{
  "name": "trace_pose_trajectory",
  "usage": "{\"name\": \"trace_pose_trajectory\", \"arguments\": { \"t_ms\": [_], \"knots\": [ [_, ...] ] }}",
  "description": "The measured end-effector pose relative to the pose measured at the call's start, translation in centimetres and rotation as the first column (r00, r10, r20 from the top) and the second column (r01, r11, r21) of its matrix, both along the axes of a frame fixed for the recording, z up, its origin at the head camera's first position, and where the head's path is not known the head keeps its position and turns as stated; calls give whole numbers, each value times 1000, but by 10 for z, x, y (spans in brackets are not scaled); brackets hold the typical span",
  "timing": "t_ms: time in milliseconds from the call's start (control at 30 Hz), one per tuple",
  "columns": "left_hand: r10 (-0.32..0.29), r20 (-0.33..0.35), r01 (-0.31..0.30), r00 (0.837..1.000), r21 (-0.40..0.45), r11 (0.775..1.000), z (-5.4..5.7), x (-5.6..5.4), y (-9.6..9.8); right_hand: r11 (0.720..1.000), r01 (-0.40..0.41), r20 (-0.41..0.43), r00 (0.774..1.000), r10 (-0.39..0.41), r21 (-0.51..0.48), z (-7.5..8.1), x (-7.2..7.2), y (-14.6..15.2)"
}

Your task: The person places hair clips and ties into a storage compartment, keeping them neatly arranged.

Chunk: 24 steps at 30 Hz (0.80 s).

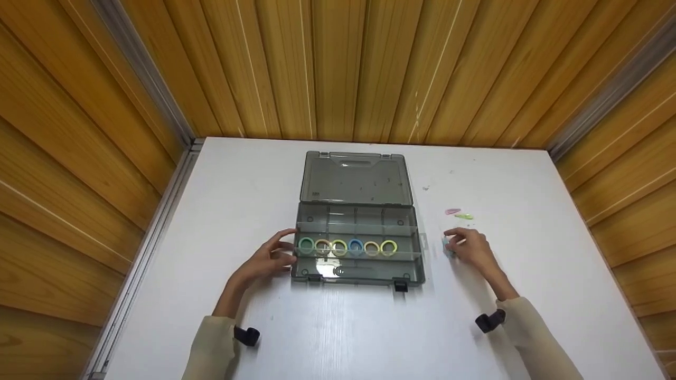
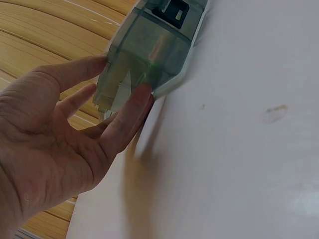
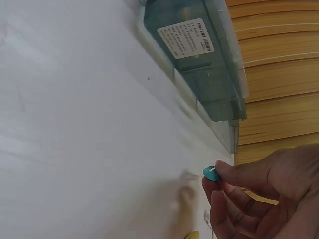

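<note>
A grey see-through storage box point(image 1: 359, 270) lies on the table with its lid point(image 1: 356, 179) folded back. Several coloured rings point(image 1: 356, 246), green, orange, yellow and blue, form a row in its middle compartment. My left hand point(image 1: 264, 259) rests its fingertips and thumb against the box's left side; the left wrist view has them at the corner of the box wall point(image 2: 162, 45). To the right of the box, my right hand point(image 1: 471, 248) pinches a small light-blue hair clip point(image 3: 211, 173) between thumb and forefinger, close over the table. Its other fingers are loosely bent.
Beyond my right hand lie a pink hair clip point(image 1: 452, 211) and a green hair clip point(image 1: 464, 216). Two black latches point(image 1: 401, 285) stick out at the box's front. A white printed label point(image 3: 185, 39) is on its right wall. Wood-panelled walls point(image 1: 338, 68) surround the white table point(image 1: 338, 332).
</note>
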State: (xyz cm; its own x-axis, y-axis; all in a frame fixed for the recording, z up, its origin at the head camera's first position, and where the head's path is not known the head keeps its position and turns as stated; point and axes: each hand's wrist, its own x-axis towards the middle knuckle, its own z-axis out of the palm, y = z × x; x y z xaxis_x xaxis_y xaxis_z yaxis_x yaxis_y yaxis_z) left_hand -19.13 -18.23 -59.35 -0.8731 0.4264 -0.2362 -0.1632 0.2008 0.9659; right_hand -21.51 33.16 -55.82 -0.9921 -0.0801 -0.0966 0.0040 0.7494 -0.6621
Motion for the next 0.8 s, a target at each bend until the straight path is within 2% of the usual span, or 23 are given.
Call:
{"name": "trace_pose_trajectory", "arguments": {
  "t_ms": [133,333,500,800],
  "knots": [
    [-5,0,5,1000,-11,1000,1,0,1,997,-28,1,1000,28,-71,7,-4,3],
    [-13,-2,13,1000,-12,1000,1,-1,1,987,-15,44,999,23,-158,18,-12,0],
    [-28,-10,28,1000,-9,1000,2,-4,0,985,-21,34,999,27,-171,30,-22,-12],
    [-20,0,20,1000,6,1000,0,-2,-2,982,-129,-49,991,123,-137,60,-53,-53]
  ]
}}
